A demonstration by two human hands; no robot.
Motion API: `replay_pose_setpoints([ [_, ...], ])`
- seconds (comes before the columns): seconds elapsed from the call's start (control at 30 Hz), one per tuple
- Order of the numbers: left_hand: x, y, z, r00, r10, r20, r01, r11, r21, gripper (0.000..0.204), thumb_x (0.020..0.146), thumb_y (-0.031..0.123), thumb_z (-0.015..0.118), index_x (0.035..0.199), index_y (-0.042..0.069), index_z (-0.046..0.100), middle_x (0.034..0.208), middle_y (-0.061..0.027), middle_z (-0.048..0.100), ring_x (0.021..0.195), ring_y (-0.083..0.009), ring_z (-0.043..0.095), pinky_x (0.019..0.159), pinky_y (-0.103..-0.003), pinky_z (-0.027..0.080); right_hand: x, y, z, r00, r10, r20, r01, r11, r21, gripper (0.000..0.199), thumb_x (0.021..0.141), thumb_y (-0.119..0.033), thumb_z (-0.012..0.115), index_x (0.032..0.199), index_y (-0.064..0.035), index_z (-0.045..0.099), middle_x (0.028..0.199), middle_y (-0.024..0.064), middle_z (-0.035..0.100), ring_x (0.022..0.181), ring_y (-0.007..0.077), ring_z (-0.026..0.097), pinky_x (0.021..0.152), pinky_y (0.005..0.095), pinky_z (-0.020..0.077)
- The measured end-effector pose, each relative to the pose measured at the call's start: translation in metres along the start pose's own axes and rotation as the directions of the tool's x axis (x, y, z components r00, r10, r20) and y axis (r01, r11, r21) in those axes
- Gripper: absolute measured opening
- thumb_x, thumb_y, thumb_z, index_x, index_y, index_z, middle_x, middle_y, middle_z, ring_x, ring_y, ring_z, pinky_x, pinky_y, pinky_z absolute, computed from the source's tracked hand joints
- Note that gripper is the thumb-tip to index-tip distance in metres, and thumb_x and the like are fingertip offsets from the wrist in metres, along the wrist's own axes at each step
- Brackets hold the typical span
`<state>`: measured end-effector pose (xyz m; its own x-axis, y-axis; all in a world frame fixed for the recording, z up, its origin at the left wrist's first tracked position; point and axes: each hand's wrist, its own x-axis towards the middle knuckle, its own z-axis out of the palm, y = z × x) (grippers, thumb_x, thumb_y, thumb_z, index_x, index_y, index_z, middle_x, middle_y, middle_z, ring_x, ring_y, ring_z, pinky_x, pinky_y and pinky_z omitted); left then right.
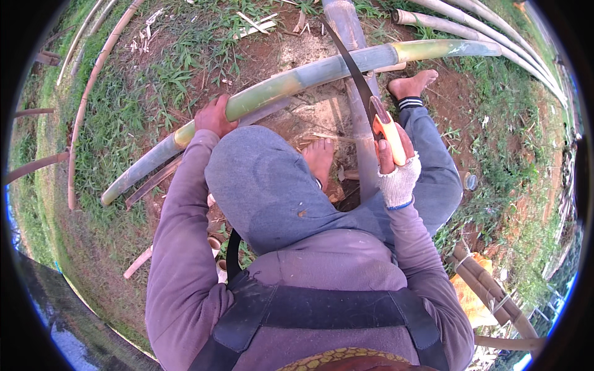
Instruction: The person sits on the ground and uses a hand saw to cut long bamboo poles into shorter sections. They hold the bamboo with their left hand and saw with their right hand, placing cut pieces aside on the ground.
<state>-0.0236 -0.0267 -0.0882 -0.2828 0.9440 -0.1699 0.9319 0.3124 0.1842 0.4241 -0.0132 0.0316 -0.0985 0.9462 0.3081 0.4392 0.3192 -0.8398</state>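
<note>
Bamboo fills the scene: your left hand (215,116) is clamped over a long green pole (309,77) that lies slanting across a thicker grey pole (356,93) on the bare dirt ahead of you. Your right hand (396,162), wrapped in a white fingerless glove, is closed tight on the orange handle of a curved saw (359,80), whose dark blade crosses the green pole right where it meets the grey one. Both bare feet rest near the grey pole, with more poles (495,43) lying beyond.
</note>
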Motion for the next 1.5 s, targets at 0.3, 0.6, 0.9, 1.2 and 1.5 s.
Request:
replay_pose_setpoints([
  [0.3,0.000,-0.003,0.004,1.000,-0.003,-0.011,0.002,1.000,-0.011,0.069,0.076,0.042,0.087,0.136,0.023,0.059,0.129,-0.0112,0.071,0.117,-0.0352,0.071,0.099,-0.052,0.055,-0.011,-0.008,-0.012,0.996,0.074,0.052,-0.075,0.997,0.015,0.043,0.101,-0.012,0.070,0.140,0.0058,0.062,0.121,0.0180,0.075,0.110,0.0230,0.074,0.097,0.0354,0.0565],
  [0.6,0.003,0.007,-0.006,0.999,-0.029,0.040,0.028,1.000,0.008,0.069,0.077,0.042,0.088,0.136,0.023,0.059,0.130,-0.0110,0.071,0.119,-0.0348,0.071,0.099,-0.051,0.055,0.032,0.005,0.014,0.998,-0.058,0.030,0.061,0.988,-0.144,0.040,0.101,-0.016,0.073,0.135,0.0032,0.066,0.119,0.0203,0.076,0.104,0.0325,0.076,0.089,0.0388,0.0589],
  [0.9,-0.002,-0.004,0.000,0.999,-0.028,0.039,0.028,1.000,-0.001,0.071,0.076,0.040,0.089,0.138,0.024,0.058,0.131,-0.0099,0.071,0.122,-0.0339,0.069,0.101,-0.052,0.054,-0.045,0.002,-0.047,0.984,0.158,0.081,-0.164,0.984,0.075,0.039,0.102,-0.011,0.069,0.137,0.0044,0.064,0.122,0.0159,0.075,0.109,0.0234,0.074,0.097,0.0356,0.0573],
  [1.2,-0.005,0.005,-0.009,0.999,-0.028,0.033,0.028,1.000,0.015,0.076,0.076,0.041,0.090,0.142,0.023,0.057,0.131,-0.0121,0.070,0.119,-0.0359,0.070,0.100,-0.051,0.056,0.058,0.007,0.037,0.999,0.034,0.041,-0.034,0.999,-0.007,0.042,0.099,-0.027,0.078,0.128,0.0024,0.068,0.107,0.0187,0.078,0.095,0.0275,0.076,0.086,0.0372,0.0584],
  [1.5,0.006,0.002,0.005,0.998,0.035,-0.050,-0.037,0.999,-0.027,0.075,0.077,0.044,0.091,0.140,0.021,0.057,0.132,-0.0119,0.070,0.118,-0.0366,0.071,0.100,-0.051,0.056,0.060,0.014,0.020,0.968,0.210,0.136,-0.230,0.961,0.151,0.035,0.098,-0.022,0.078,0.123,0.0000,0.066,0.098,0.0068,0.073,0.085,0.0113,0.067,0.076,0.0297,0.0545],
])
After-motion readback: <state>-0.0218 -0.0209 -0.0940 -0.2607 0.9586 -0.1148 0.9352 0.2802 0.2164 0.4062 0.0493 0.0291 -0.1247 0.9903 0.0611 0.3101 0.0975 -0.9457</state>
